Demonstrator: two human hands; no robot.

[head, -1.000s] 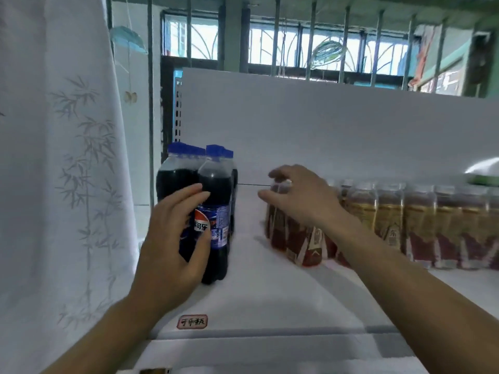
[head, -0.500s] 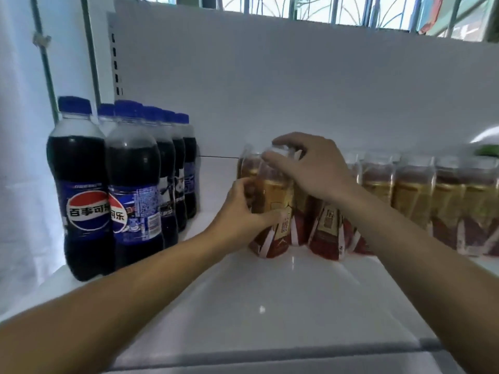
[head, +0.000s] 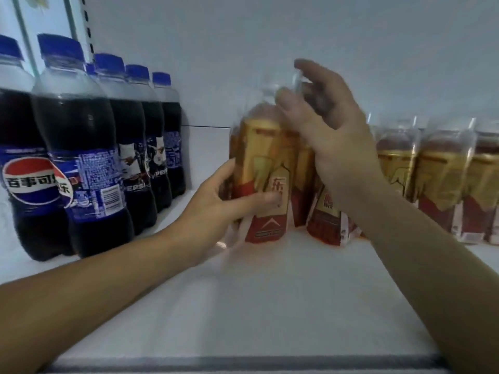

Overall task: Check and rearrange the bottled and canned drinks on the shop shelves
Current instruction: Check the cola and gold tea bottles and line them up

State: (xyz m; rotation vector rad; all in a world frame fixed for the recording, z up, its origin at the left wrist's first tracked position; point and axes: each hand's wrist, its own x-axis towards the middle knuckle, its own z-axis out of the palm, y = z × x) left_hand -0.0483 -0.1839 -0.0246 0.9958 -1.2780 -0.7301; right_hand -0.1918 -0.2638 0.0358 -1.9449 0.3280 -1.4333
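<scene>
My left hand (head: 216, 209) grips the lower body of a tea bottle (head: 266, 163) with a gold and red label, which stands at the left end of the tea bottle row (head: 437, 182). My right hand (head: 332, 125) hovers at the tops of the front tea bottles, motion-blurred, with thumb and curved fingers around a clear cap. Whether it grips that cap is unclear. A second tea bottle (head: 324, 220) leans just right of the held one. Cola bottles (head: 81, 147) with blue caps stand in a row on the left.
The white shelf board (head: 256, 298) stretches toward me, ending in a grey front edge (head: 243, 364). A white back panel (head: 297, 36) closes the shelf behind the bottles. A gap of bare shelf separates the cola from the tea.
The view has moved closer and lower. My left hand left the cola and now holds the front tea bottle lower down. My right hand has lifted and spread above the bottle tops.
</scene>
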